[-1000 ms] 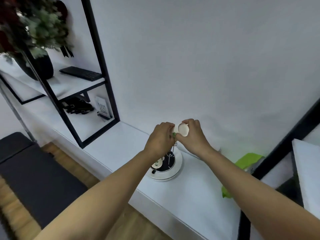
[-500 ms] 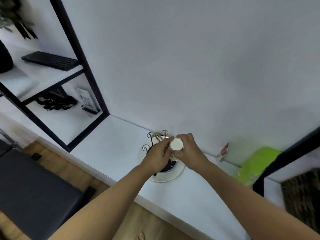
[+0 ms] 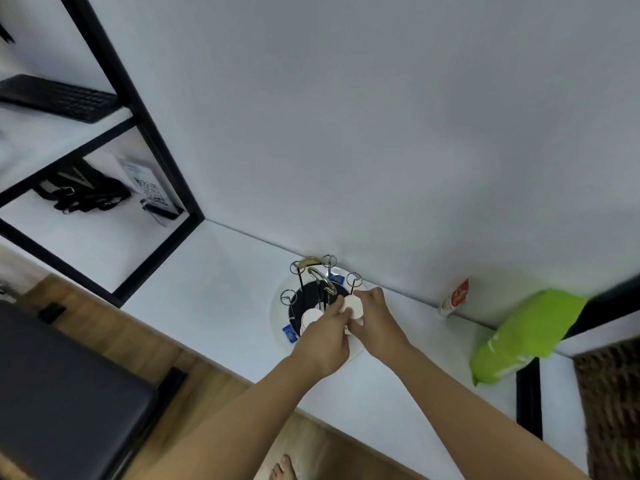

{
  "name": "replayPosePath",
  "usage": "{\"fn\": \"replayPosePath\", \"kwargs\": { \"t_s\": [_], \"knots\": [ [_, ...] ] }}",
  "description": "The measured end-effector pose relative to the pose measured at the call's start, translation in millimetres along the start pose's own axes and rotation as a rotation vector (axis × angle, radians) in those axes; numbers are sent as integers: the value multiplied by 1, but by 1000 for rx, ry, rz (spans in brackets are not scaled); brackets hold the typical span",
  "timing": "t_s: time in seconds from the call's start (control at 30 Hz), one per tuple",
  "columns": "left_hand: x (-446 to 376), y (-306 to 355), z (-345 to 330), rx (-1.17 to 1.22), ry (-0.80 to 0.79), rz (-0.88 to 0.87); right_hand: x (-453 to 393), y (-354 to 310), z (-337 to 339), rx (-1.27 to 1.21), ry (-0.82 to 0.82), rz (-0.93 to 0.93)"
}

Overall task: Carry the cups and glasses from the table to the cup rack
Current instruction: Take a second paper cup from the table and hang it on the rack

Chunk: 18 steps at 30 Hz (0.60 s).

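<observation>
The cup rack [image 3: 291, 308] stands on the white counter by the wall: a round white base with a black centre and several looped wire pegs. Low on its front right side is a small white cup [image 3: 353, 304], bottom up. My right hand [image 3: 375, 323] grips this cup from the right, and my left hand [image 3: 325, 337] pinches its left edge. A second white cup [image 3: 310, 317] sits upside down on the rack, just left of my left hand. My hands hide the pegs beneath the held cup.
A green bag [image 3: 519, 336] and a red-and-white packet [image 3: 455, 296] lie on the counter [image 3: 214, 292] to the right. A black-framed shelf [image 3: 162, 157] at left holds a keyboard [image 3: 59, 98], black straps and a card. A dark bench [image 3: 59, 393] stands on the wooden floor.
Both hands have lowered the white cup from above the rack down among its pegs. The view has tilted down and right, so the rack's wire pegs and the second cup now show.
</observation>
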<state>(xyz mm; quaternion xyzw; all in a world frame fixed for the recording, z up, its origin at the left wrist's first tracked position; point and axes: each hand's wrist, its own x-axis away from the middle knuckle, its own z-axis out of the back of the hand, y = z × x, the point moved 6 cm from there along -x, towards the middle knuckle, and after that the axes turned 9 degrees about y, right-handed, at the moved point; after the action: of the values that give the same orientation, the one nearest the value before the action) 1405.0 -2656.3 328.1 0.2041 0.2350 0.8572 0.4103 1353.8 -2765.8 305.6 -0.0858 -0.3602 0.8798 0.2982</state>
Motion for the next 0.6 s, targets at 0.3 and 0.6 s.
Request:
{"fn": "replayPosePath", "kwargs": {
  "t_s": [0.3, 0.6],
  "knots": [
    [-7, -5, -18, -36, -89, 41, -12, 18, -24, 144, -89, -50],
    [-11, -9, -19, 45, -31, 111, -7, 20, -20, 165, -108, -40]
  ]
}}
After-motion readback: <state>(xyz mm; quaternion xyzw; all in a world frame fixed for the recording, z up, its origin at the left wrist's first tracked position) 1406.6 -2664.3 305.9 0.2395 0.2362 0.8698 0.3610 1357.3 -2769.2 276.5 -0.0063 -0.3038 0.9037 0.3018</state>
